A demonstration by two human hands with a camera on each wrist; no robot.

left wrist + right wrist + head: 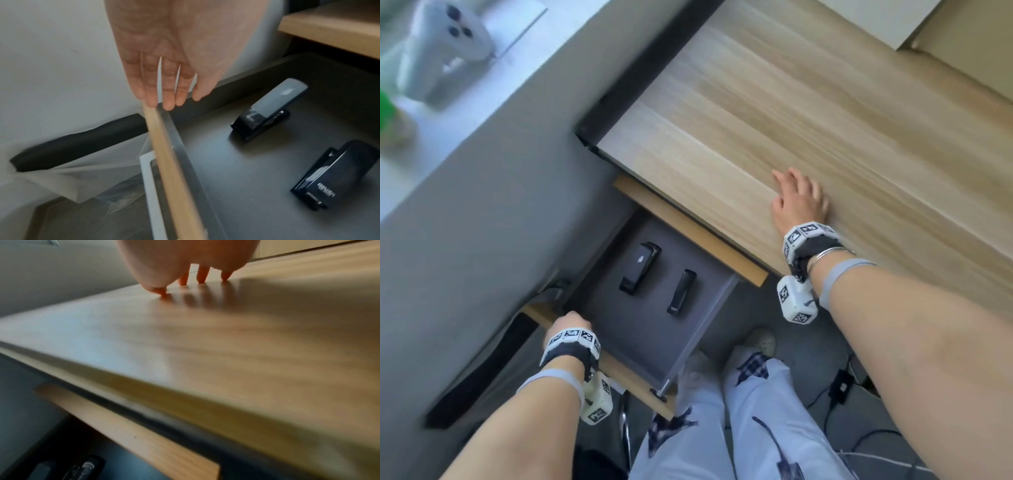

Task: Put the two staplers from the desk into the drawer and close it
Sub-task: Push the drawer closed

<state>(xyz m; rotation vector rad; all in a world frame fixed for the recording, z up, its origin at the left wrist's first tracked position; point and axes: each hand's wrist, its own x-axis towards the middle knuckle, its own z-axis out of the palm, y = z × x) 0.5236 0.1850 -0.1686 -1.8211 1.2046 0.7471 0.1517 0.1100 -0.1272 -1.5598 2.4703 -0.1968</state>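
The drawer (709, 308) is pulled out, low in the middle of the head view. Both staplers lie on its dark floor, side by side but apart: the wide stapler (639, 268) toward the upper left, the thin stapler (681, 291) just to its right. The left hand (569, 322) is at the drawer's wooden front edge, its straight fingers (164, 97) touching the top of it. The right hand (799, 202) rests on the worktop (774, 102), fingers spread, holding nothing.
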